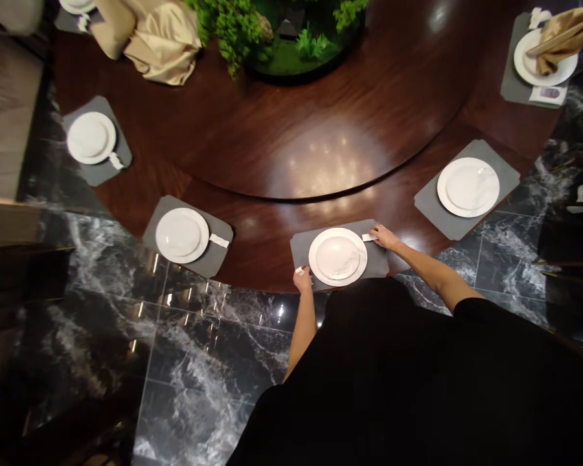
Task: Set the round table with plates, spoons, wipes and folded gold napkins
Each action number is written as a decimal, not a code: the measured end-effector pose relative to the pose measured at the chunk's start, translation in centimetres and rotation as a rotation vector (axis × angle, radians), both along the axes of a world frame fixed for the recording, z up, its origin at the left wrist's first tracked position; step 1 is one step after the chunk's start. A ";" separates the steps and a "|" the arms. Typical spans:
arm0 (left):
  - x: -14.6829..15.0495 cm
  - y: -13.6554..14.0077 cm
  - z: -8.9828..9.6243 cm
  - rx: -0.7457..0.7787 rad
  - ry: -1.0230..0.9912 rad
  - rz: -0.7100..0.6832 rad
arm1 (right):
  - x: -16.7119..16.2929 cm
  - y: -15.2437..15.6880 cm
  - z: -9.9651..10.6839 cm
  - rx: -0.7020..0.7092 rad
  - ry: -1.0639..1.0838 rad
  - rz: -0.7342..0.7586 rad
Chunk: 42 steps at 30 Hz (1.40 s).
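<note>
In front of me a white plate [337, 282] with a smaller white plate [337, 257] on top sits on a grey placemat [379, 259]. My right hand [385, 237] reaches past the plates, its fingers closed on the outer end of a small white piece [368, 237], which looks like a chopstick rest and lies on the mat. On the left side of the plates, my left hand [302, 281] is closed around another small white piece [300, 270] at the mat's edge. Its exact kind is too small to make out.
Other settings with stacked plates stand along the round wooden table, at left [182, 235] and right [468, 188]. A raised turntable [291, 162] bears a green plant display [291, 58]. Gold cloth [168, 42] lies at far left; a folded gold napkin [558, 42] tops the far-right plate.
</note>
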State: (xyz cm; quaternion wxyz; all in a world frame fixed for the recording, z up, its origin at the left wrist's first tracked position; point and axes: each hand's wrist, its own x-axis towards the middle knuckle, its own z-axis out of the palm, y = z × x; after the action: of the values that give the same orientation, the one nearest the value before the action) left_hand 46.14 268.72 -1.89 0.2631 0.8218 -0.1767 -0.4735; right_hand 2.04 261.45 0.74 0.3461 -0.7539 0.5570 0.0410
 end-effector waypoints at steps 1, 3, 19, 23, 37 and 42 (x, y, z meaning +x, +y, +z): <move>0.2 0.0 -0.3 0.009 0.007 -0.011 | 0.1 -0.1 0.0 -0.001 0.010 0.002; 0.6 0.0 -1.0 0.032 0.049 -0.059 | 0.2 -0.2 -0.1 0.000 0.025 0.001; 2.8 -0.3 -4.1 -0.028 0.210 -0.056 | 1.3 -0.5 -0.6 -0.038 0.063 0.080; 3.0 -0.3 -4.0 -0.055 0.220 -0.023 | 1.3 -0.4 -1.7 -0.084 0.024 0.085; 2.9 -0.6 -4.1 -0.047 0.241 0.009 | 0.6 -0.4 -3.4 -0.087 -0.004 0.044; 2.9 -0.6 -4.0 -0.049 0.243 0.014 | 0.7 -0.5 -3.5 -0.081 -0.010 0.039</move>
State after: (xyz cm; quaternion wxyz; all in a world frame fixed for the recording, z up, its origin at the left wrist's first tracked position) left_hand 49.02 268.13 -5.86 0.3058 0.7529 -0.1491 -0.5634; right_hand 2.75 261.00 -2.72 0.3169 -0.7782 0.5417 0.0214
